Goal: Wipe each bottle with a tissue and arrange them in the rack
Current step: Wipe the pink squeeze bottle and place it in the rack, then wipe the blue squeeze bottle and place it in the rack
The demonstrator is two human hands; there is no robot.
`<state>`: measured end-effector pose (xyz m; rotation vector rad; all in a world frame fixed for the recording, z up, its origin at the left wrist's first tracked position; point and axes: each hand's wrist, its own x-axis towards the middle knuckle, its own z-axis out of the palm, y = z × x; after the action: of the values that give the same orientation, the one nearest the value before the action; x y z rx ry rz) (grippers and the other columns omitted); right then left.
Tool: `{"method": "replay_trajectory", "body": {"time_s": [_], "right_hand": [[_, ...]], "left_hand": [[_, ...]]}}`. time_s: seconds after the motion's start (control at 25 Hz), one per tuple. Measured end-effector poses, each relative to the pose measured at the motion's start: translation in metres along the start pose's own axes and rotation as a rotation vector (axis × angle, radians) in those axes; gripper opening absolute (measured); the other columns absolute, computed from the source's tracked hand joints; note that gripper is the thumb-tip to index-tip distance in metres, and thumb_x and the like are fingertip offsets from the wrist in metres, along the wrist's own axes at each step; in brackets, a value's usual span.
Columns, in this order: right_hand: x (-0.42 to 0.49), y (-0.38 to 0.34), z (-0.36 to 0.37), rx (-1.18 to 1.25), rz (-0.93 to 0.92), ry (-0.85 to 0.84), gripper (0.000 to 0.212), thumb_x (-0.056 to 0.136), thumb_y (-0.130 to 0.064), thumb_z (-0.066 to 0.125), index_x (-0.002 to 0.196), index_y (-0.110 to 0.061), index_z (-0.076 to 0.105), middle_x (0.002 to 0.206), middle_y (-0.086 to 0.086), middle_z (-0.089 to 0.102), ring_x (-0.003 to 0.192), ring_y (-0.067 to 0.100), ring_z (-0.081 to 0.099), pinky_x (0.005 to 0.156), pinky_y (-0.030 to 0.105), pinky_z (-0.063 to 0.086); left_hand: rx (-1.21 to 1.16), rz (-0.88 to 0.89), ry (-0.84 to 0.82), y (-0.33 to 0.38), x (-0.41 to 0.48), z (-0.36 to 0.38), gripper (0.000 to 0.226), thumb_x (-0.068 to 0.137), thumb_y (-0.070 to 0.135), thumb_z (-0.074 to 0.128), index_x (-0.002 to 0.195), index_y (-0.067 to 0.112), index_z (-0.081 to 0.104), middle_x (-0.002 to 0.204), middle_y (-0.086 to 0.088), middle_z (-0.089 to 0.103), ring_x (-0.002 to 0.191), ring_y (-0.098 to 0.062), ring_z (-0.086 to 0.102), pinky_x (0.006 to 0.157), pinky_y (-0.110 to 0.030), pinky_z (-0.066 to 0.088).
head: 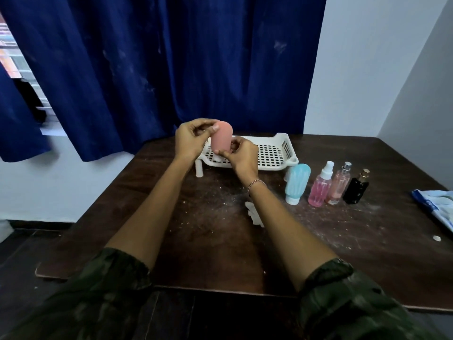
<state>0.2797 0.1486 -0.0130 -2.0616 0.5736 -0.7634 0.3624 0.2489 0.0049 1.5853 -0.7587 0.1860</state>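
I hold a pink bottle [221, 137] upright above the left end of the white perforated rack [272, 153]. My left hand [192, 139] grips its upper part and my right hand [241, 155] grips its lower end. To the right of the rack stand a light blue bottle [296, 184], a pink spray bottle [321, 188], a pale pink perfume bottle [339, 184] and a black bottle with a gold cap [355, 188]. A crumpled white tissue [255, 213] lies on the dark table [220, 241], partly hidden by my right forearm.
White crumbs and dust are scattered over the table top. A blue and white cloth [436, 204] lies at the right edge, with a small white scrap [436, 238] near it. A blue curtain [171, 57] hangs behind the table.
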Motion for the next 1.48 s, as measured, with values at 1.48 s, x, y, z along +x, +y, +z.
{"method": "replay_trajectory", "body": {"time_s": [1.48], "right_hand": [[-0.001,-0.005,-0.110,-0.149,-0.320,0.103,0.034,0.085,-0.008,0.064,0.119,-0.005,0.061,0.116,0.010,0.063,0.105,0.018,0.060,0.096,0.024,0.043]], "left_hand": [[-0.095,0.041,0.156,0.040,-0.023,0.092,0.018,0.089,0.011,0.057,0.105,0.013,0.066,0.099,-0.002,0.068,0.090,-0.005,0.062,0.079,-0.012,0.045]]}}
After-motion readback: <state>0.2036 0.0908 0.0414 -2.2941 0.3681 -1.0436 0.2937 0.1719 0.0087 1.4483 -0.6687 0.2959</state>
